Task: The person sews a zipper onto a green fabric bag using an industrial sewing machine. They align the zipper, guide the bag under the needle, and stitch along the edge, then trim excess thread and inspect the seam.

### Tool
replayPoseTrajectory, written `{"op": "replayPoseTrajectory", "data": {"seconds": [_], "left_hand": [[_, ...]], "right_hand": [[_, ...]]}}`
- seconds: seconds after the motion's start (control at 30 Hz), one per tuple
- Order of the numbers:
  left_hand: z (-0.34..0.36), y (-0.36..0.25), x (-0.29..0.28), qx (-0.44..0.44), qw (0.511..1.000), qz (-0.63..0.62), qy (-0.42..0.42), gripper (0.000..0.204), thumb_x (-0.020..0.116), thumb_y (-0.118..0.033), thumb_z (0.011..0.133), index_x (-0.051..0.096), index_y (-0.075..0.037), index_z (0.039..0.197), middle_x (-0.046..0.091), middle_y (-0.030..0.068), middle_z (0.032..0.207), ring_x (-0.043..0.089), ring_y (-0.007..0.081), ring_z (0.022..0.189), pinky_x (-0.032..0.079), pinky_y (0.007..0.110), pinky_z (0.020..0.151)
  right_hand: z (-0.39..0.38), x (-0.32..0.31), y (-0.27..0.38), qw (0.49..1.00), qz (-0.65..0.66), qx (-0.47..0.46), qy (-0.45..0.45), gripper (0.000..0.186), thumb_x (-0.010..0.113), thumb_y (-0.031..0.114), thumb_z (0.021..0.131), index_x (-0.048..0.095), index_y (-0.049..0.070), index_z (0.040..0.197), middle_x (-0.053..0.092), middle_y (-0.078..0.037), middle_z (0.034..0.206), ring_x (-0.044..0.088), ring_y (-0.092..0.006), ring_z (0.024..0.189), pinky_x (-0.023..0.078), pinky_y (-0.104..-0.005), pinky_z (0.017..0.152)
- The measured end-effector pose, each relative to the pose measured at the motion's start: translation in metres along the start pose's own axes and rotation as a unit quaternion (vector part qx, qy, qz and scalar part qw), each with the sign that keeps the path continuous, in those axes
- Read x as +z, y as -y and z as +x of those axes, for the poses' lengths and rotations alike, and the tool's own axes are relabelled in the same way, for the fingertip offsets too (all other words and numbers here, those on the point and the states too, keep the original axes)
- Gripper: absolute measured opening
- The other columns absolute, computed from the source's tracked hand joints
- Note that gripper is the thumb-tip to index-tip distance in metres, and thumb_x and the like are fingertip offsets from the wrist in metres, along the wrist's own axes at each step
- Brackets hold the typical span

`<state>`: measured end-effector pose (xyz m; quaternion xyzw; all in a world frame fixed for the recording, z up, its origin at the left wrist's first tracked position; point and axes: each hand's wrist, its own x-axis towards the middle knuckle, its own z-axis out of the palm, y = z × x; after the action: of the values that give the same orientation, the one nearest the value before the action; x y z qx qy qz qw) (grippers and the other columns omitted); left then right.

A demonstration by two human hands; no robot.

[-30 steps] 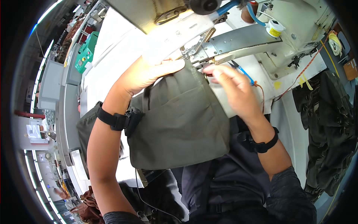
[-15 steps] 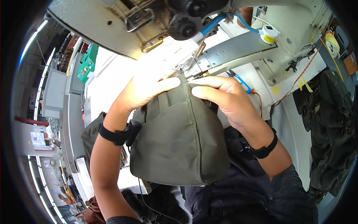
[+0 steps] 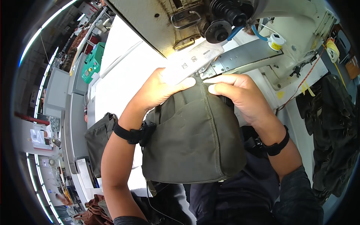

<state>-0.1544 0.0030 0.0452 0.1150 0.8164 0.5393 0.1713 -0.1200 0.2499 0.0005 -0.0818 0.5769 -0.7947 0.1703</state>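
White table [image 3: 123, 71] | sewing machine [image 3: 210, 22] | olive bag [image 3: 195, 142] | workshop aisle

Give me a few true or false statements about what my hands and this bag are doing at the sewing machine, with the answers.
1. Both hands grip the top edge of the olive-green bag. True: the left hand and the right hand each hold it near the machine.
2. The bag is bright red. False: it is olive-green.
3. A black band sits on each wrist. True: one on the left wrist, one on the right wrist.
4. The right hand holds scissors. False: it holds only the bag's fabric.
5. A green box stands far left on the table. True.
6. The sewing machine is below the bag in the picture. False: it is above.
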Motion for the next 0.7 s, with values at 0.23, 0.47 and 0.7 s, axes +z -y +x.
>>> {"op": "replayPoseTrajectory", "data": {"seconds": [0.23, 0.47, 0.7], "left_hand": [[0.004, -0.005, -0.004, 0.031, 0.999, 0.037, -0.002, 0.046, 0.084, -0.02, 0.093, 0.072, 0.001, 0.131, 0.075, 0.0036, 0.12, 0.065, 0.0111, 0.109, 0.05, 0.029, 0.099], [0.007, -0.025, -0.001, 0.037, 0.989, 0.14, 0.027, 0.06, 0.089, -0.027, 0.087, 0.068, 0.003, 0.135, 0.076, 0.008, 0.118, 0.064, 0.0139, 0.105, 0.052, 0.032, 0.098], [0.014, -0.013, 0.002, 0.093, 0.986, 0.137, 0.019, 0.059, 0.092, -0.03, 0.084, 0.07, 0.002, 0.129, 0.077, 0.0074, 0.109, 0.066, 0.0128, 0.096, 0.055, 0.03, 0.089]], "right_hand": [[0.0, 0.003, -0.001, 0.981, -0.163, -0.102, -0.038, 0.023, 0.071, 0.018, 0.094, 0.078, -0.001, 0.106, 0.072, -0.004, 0.079, 0.062, -0.0047, 0.077, 0.049, -0.0247, 0.071], [0.001, 0.006, 0.016, 0.846, -0.432, -0.289, -0.119, 0.014, 0.074, 0.018, 0.085, 0.072, 0.004, 0.085, 0.071, -0.009, 0.076, 0.066, -0.0271, 0.077, 0.047, -0.0409, 0.08], [0.018, -0.009, 0.011, 0.761, -0.506, -0.382, -0.14, 0.021, 0.076, 0.02, 0.08, 0.08, 0.008, 0.097, 0.076, -0.007, 0.089, 0.065, -0.0269, 0.094, 0.04, -0.0386, 0.096]]}}
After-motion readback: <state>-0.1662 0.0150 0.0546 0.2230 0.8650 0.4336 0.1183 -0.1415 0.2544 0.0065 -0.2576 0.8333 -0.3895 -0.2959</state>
